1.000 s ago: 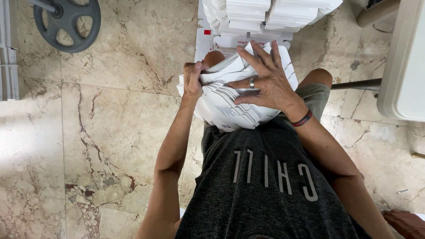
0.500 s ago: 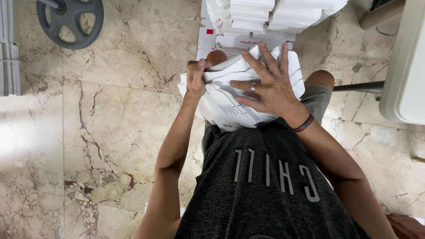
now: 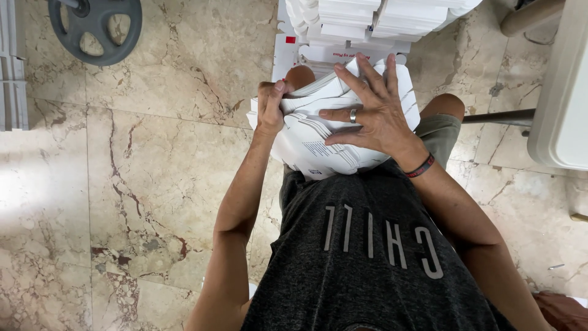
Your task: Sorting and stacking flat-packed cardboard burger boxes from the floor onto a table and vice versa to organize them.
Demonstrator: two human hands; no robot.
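Seen from overhead: a thick stack of white paper sheets (image 3: 318, 147) resting on the lap, at the centre of the view. Left hand (image 3: 270, 105) clenched around the stack's edge at nine o'clock, thumb tucked over the top sheets. Right hand (image 3: 367, 110) spread flat across the top at three o'clock, fingers splayed, a ring on one finger and a dark wristband (image 3: 419, 166) at the wrist. At twelve o'clock, just beyond the knees, a white cardboard box (image 3: 300, 52) packed with rows of white envelopes (image 3: 373, 15). At eleven o'clock, well apart on the marble floor (image 3: 122, 184), a grey wheel-shaped weight plate (image 3: 98, 27). At two to three o'clock, a white table (image 3: 560, 104) edge with its metal leg (image 3: 496, 116) reaching toward the right knee. Lower sheets hidden beneath both hands and forearms.
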